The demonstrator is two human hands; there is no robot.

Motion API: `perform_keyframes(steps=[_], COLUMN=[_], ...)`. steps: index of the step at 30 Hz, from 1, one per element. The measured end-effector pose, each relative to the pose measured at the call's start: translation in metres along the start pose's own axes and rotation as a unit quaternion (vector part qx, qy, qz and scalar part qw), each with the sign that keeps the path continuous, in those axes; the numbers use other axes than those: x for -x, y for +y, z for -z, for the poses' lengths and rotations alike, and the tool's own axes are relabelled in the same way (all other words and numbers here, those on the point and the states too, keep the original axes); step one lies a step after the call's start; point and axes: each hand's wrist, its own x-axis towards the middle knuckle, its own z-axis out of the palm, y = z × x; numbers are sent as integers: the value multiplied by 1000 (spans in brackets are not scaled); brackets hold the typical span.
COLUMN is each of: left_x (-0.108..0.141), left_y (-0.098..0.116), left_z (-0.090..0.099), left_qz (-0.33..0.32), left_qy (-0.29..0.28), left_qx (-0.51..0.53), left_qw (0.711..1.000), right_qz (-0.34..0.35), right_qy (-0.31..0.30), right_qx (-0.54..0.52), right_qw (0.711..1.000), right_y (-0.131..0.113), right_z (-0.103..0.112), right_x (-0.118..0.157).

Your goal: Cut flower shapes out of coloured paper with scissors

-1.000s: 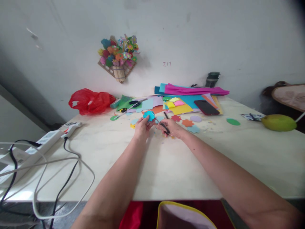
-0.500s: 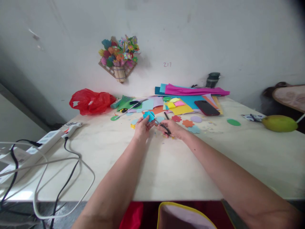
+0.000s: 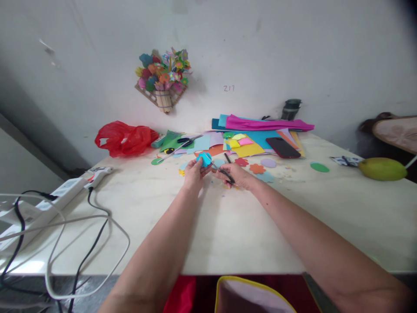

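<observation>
Pinched between the fingers of my left hand (image 3: 194, 174) is a bright blue paper flower (image 3: 204, 159). My right hand (image 3: 237, 176) is closed around the black handles of a pair of scissors (image 3: 227, 175). The scissor blades point left and meet the right edge of the blue paper. Just right of my hands lie a red paper flower (image 3: 241, 162), an orange paper flower (image 3: 257, 168) and a lilac paper piece (image 3: 268, 163). Small paper scraps are scattered on the table beneath and beside my right hand.
Coloured paper sheets (image 3: 249, 150), a phone (image 3: 282, 148) and another pair of scissors (image 3: 185, 141) lie farther back. A red plastic bag (image 3: 125, 138) is at left, near a power strip (image 3: 65, 191) with loose cables. A green-yellow fruit (image 3: 382, 168) lies right. Paper flowers (image 3: 164, 71) hang on the wall.
The blue paper flower has turned slightly in my left hand. Both hands stay in nearly the same place, and the scissors remain at the paper's edge.
</observation>
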Motion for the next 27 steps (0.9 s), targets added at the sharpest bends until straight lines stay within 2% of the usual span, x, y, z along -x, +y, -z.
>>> perform_keyframes(steps=[11,27], left_x=[1,-2], left_y=[2,0], left_z=[1,4], left_qz=[-16,-7], left_qy=[-2,-24], left_qx=[-4,1], left_qw=[1000,1000], right_qz=[-7,-19], right_qy=[-7,-8], right_qx=[-6,-85], right_qw=[1000,996], right_y=[12,7], right_z=[4,3], right_x=[-8,-5])
